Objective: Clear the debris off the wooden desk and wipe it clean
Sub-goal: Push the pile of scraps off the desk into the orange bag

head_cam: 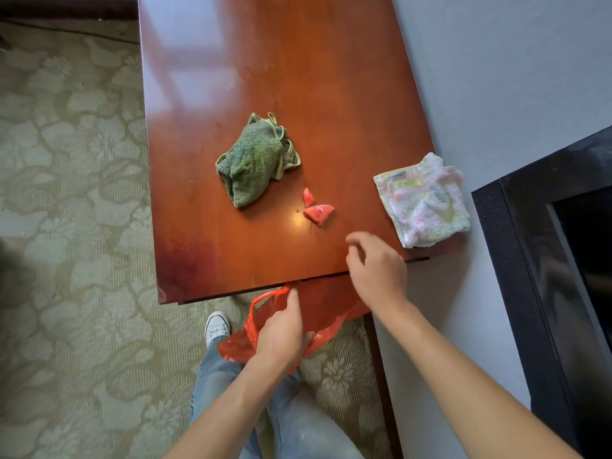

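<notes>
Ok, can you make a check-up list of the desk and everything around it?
Surface: wooden desk, shiny, with glare patches.
Job's things: crumpled green cloth mid-desk; two red scraps near the front edge; red plastic bag held below the desk edge.
Clutter: pale folded cloth overhanging the right edge.
Hands: left hand grips the bag; right hand hovers over the desk, fingers loosely curled, holding nothing.
Cables: nothing seen.
Surroundings: patterned carpet, grey wall, black frame at right.

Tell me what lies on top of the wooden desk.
On the wooden desk: a crumpled green towel, two red scraps, and a pale folded cloth overhanging its right edge. Whatever lies under the cloths is hidden.
</notes>
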Demonstrator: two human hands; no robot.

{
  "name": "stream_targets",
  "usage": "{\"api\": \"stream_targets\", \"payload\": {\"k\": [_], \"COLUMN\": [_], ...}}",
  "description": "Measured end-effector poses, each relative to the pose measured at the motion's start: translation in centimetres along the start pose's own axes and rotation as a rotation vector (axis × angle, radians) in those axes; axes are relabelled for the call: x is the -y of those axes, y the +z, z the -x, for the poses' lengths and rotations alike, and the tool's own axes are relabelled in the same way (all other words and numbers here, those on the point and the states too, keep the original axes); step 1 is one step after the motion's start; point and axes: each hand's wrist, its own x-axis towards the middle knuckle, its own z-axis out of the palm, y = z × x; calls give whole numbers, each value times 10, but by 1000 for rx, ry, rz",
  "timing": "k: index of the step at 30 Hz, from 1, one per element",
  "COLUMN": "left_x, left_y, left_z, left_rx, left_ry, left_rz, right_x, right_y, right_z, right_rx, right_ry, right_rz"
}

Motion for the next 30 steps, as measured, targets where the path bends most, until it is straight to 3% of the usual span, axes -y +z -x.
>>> {"api": "stream_targets", "payload": {"k": [5, 7, 13, 19, 24, 30], "left_x": [-2, -3, -4, -3, -1, 1], "left_y": [-1, -1, -2, -2, 0, 1], "left_z": [1, 0, 1, 0, 1, -1], "left_rx": [-16, -19, -29, -27, -44, -48], "left_ry": [5, 4, 18, 28, 8, 3], "left_rz": [15, 19, -5, 8, -6, 0], "right_x": [23, 26, 3, -17, 4, 56], "right_y": [19, 30, 31, 22, 12, 40], "right_z": [-62, -63, 6, 73, 4, -106], "right_rx": [255, 232, 176, 471, 111, 264], "right_ry": [-205, -280, -336, -397, -77, -186], "right_rz": [52, 88, -19, 101, -13, 88]}}
